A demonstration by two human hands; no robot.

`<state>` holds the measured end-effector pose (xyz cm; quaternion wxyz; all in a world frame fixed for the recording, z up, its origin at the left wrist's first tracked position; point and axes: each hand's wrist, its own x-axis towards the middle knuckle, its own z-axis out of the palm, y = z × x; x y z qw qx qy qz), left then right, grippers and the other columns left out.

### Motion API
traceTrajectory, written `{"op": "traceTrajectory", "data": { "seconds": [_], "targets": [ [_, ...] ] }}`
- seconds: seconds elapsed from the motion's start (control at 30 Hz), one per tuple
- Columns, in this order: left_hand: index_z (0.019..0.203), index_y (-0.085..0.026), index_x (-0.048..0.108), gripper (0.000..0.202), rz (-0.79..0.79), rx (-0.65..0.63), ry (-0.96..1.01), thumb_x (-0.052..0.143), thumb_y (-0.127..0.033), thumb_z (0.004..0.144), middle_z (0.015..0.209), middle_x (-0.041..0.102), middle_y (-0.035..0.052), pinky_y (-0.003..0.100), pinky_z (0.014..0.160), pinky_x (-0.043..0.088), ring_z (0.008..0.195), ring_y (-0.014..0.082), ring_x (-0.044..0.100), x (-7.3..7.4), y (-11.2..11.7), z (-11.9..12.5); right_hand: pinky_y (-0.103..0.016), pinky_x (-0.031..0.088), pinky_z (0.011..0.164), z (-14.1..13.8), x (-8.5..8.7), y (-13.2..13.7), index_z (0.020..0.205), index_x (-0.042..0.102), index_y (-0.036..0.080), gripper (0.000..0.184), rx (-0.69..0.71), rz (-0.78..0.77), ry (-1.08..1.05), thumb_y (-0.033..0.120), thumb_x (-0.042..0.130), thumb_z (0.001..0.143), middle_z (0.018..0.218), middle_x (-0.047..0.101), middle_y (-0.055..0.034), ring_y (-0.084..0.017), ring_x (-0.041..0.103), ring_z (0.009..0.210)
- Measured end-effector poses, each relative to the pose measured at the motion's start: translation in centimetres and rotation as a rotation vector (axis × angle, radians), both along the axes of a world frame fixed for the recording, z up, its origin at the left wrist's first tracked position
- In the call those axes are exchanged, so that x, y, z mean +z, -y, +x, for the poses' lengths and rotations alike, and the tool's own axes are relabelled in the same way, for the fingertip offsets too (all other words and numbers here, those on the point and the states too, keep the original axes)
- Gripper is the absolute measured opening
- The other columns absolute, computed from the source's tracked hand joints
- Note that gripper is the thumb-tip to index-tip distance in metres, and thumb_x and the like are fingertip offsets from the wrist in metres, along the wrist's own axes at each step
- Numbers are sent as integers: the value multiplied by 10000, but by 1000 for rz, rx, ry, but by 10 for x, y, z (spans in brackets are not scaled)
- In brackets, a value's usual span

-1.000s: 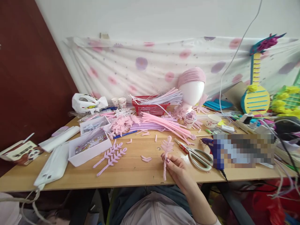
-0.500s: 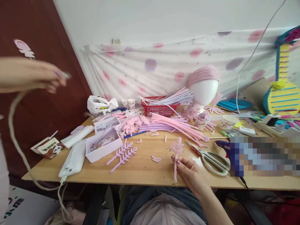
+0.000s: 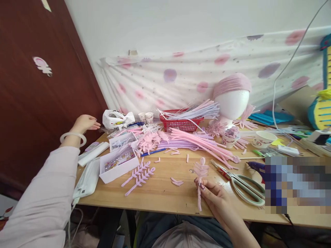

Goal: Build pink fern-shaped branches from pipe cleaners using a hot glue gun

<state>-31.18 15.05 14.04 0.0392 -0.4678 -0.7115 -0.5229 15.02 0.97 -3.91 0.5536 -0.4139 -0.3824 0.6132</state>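
My right hand [image 3: 216, 194] is closed on a pink chenille-stem leaf [image 3: 201, 168], pinching its twisted stem between thumb and fingers. The leaf stands upright above the fingertips, and the stem's end hangs below them. At far left my left hand [image 3: 86, 124] reaches forward with its fingers stretched out, and nothing shows in them. A white bangle [image 3: 73, 139] circles that wrist. The nearest thing to it is a white plastic bag [image 3: 117, 119]. Two lilac chenille-stem sprigs [image 3: 139, 176] lie mid-table. Scissors [image 3: 245, 187] rest just right of my right hand.
White boxes [image 3: 119, 167] of beads stand at left, beside a pile of pink chenille pieces [image 3: 152, 139]. Behind are a red basket [image 3: 181, 124] of stems and a white foam head [image 3: 232, 101]. A glue gun [image 3: 256, 166] lies at right, partly pixelated.
My left hand has come down and forward from the upper left; a small pale thing at its fingertips no longer shows. My right hand keeps its hold on the leaf. The view has shifted left.
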Motion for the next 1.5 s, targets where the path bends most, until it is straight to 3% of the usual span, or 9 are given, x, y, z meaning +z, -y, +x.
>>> {"op": "traceTrajectory", "data": {
  "seconds": [0.13, 0.37, 0.5, 0.67, 0.77, 0.87, 1.03, 1.23, 1.5],
  "targets": [
    [1031, -38, 610, 214, -226, -36, 188, 576, -194, 889, 903, 670, 72, 354, 707, 548, 774, 159, 657, 6, 0, 10, -322, 495, 761, -2, 1, 0, 733, 751, 188, 324, -4, -15, -33, 420, 872, 543, 811, 719, -77, -235, 638, 828],
    [887, -33, 627, 131, 7, 3, 171, 514, -7, 827, 619, 625, -67, 305, 759, 519, 587, 30, 605, 50, 26, 67, -263, 456, 752, -2, 4, 0, 726, 754, 201, 292, 38, -9, -88, 387, 883, 542, 803, 695, -42, -173, 592, 785],
    [916, -161, 651, 141, 296, -403, 231, 584, -157, 792, 682, 643, -66, 280, 709, 538, 623, 84, 623, 4, 97, 156, -240, 441, 705, -2, 5, 0, 712, 751, 192, 288, 49, -14, -138, 369, 889, 532, 770, 682, -33, -146, 559, 726],
    [886, -183, 637, 198, -293, -788, 481, 588, -365, 823, 817, 713, 36, 272, 645, 532, 686, 162, 658, -107, 163, 269, -215, 446, 684, -5, 9, 0, 707, 745, 182, 269, 72, 28, -194, 350, 885, 551, 790, 681, -29, -122, 558, 715],
    [885, -153, 651, 356, -525, -1031, 708, 551, -492, 839, 833, 723, 87, 289, 657, 538, 747, 201, 672, -144, 172, 306, -205, 431, 504, -9, 9, 3, 754, 730, 180, 262, 166, 18, -257, 350, 859, 603, 647, 629, 2, -77, 484, 500],
    [838, -130, 649, 399, -517, -1089, 915, 573, -522, 819, 741, 717, 88, 282, 628, 537, 639, 173, 650, -154, 172, 319, -179, 330, 353, -14, 5, 5, 805, 701, 178, 258, 273, -9, -312, 361, 818, 666, 503, 517, 56, -35, 318, 353],
    [775, -144, 628, 342, -375, -976, 1067, 717, -469, 719, 622, 694, 44, 238, 535, 508, 503, 124, 592, -159, 171, 322, -190, 383, 399, -16, 6, 4, 773, 688, 169, 258, 244, 52, -192, 383, 798, 681, 616, 570, 20, -57, 415, 420],
    [638, -165, 579, 349, -362, -874, 1117, 771, -456, 654, 557, 688, 32, 244, 504, 511, 453, 126, 586, -165, 174, 320, -278, 487, 728, -5, 20, 3, 829, 716, 217, 255, -135, 263, 148, 431, 766, 700, 850, 640, -39, -175, 576, 796],
    [655, -162, 579, 325, -402, -914, 1073, 755, -433, 679, 567, 698, 42, 239, 517, 504, 477, 130, 599, -164, 176, 319, -305, 473, 776, -5, 22, 2, 749, 688, 213, 175, -170, 390, 213, 384, 722, 759, 865, 596, -45, -193, 571, 858]
  ]
}}
